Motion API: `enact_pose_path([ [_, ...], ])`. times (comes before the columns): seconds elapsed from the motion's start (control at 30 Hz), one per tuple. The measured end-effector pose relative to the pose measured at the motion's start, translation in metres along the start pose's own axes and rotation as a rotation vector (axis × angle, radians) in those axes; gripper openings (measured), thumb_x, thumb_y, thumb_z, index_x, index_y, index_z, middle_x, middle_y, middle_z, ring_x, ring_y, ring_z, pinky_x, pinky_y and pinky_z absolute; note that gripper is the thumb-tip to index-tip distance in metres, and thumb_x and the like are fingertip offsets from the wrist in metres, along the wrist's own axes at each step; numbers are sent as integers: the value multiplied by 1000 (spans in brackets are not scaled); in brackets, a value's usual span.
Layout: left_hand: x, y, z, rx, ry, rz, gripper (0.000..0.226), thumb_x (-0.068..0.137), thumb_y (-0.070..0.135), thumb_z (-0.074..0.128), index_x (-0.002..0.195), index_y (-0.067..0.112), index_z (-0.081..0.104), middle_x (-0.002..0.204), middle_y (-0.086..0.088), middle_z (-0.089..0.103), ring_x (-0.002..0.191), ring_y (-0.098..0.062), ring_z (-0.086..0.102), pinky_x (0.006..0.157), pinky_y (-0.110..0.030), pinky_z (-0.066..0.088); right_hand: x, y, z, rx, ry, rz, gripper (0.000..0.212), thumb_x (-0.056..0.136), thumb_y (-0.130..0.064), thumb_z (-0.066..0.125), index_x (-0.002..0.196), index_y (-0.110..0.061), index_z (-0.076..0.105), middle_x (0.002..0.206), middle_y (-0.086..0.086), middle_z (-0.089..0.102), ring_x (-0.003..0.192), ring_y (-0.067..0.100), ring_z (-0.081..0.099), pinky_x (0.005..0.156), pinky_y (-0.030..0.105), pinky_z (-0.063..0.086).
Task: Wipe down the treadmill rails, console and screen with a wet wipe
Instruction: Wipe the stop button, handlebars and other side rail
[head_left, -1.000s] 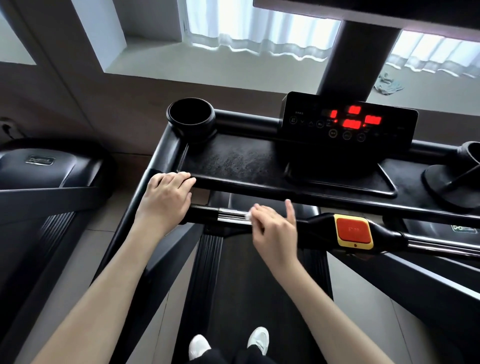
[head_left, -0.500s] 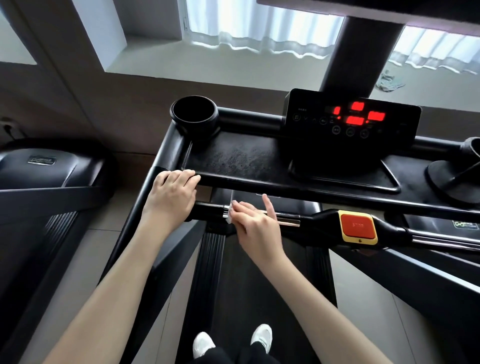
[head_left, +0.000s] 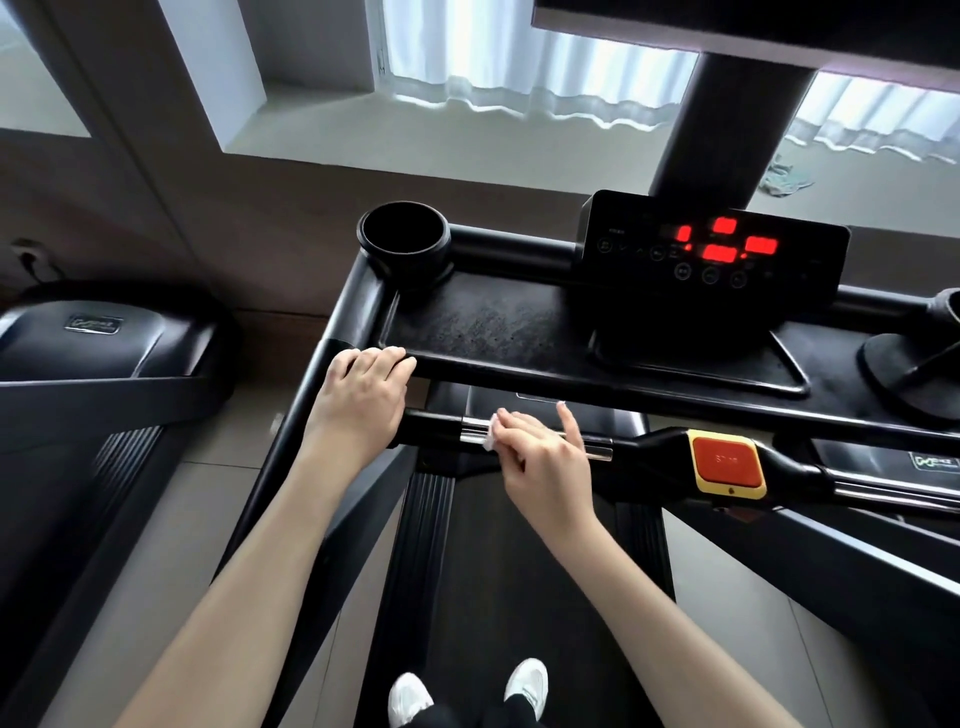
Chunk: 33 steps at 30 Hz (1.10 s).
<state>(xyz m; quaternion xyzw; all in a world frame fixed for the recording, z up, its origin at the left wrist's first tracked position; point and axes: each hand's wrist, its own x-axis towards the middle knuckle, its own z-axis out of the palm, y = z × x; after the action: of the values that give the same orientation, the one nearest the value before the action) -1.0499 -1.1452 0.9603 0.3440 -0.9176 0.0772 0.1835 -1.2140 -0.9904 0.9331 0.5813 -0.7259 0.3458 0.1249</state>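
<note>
Wet wipe (head_left: 489, 436): small, white, crumpled, pinched in the right hand (head_left: 545, 460) against the chrome stretch of the front handrail (head_left: 471, 431) | Console tray (head_left: 493, 322): black, textured, flat behind the handrail | Screen (head_left: 711, 249): dark upright panel, red digits lit

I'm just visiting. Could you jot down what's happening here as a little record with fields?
setting: person stands on the treadmill belt in white shoes
left hand: grips the front edge of the console tray
right hand: presses a wet wipe onto the chrome handlebar, index finger raised
console screen: lit, red digits
stop button: red on yellow, right of the wiping hand, untouched
cup holder: black, at the tray's far left corner
</note>
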Motion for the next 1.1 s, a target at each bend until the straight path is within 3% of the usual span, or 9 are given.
enact_pose_path([
  [0.13,0,0,0,-5,-11,-18,37,79,5,70,116,6,67,119,-11,65,106,-30,63,98,-39,24,16,-22,13,38,-44,80,13,83,-16,62,80,-17,75,94,-4,76,90,10,71,110,43,34],
  [0.2,1,1,-2,-20,-13,-27,36,79,5,62,114,6,68,118,-11,66,106,-30,64,97,-38,24,18,-31,21,51,-84,-5,11,77,-7,70,82,-16,74,98,-2,75,94,12,70,107,50,37],
  [0.3,-3,-1,-4,-85,-21,-51,45,73,0,65,118,4,66,121,-11,65,112,-31,60,99,-36,22,11,-22,18,25,-85,-102,19,75,-3,74,89,-16,75,104,-3,74,100,13,69,111,44,34],
  [0.4,-12,-12,-9,-92,-22,-95,51,70,-6,68,120,5,65,123,-10,62,118,-30,54,102,-38,29,9,-11,11,12,-35,-26,10,82,-10,67,83,-18,74,97,-6,75,94,9,70,112,42,31],
  [0.53,-17,-26,-18,-138,-50,-209,47,78,4,72,124,5,62,131,-9,57,124,-26,42,101,-50,39,26,-36,24,80,-86,96,26,87,-22,49,78,-18,73,86,-5,75,82,10,71,110,43,30],
  [0.7,-17,-27,-23,-311,-35,-376,47,83,8,69,129,10,60,137,-3,49,126,-27,37,102,-48,37,15,-24,23,45,-118,-105,17,82,-12,64,92,-19,75,104,-6,74,99,10,69,112,45,29],
  [0.87,-15,-26,-24,-332,-8,-405,47,80,6,70,127,8,61,134,-7,51,124,-29,39,99,-47,39,43,-57,37,130,-157,108,12,81,-11,64,78,-11,75,78,2,75,69,22,71,109,41,28],
  [1.0,-16,-25,-25,-343,11,-417,48,79,7,71,126,7,61,131,-8,52,123,-29,40,98,-47,40,28,-54,39,111,-156,-159,20,73,-7,68,88,-15,77,103,0,75,96,15,71,112,46,32],
  [1.1,-16,-25,-26,-364,23,-429,47,80,6,70,125,5,60,130,-9,53,122,-30,41,99,-47,40,23,-36,33,84,-97,-154,18,77,-10,67,90,-18,77,106,-4,74,99,11,70,112,45,29],
])
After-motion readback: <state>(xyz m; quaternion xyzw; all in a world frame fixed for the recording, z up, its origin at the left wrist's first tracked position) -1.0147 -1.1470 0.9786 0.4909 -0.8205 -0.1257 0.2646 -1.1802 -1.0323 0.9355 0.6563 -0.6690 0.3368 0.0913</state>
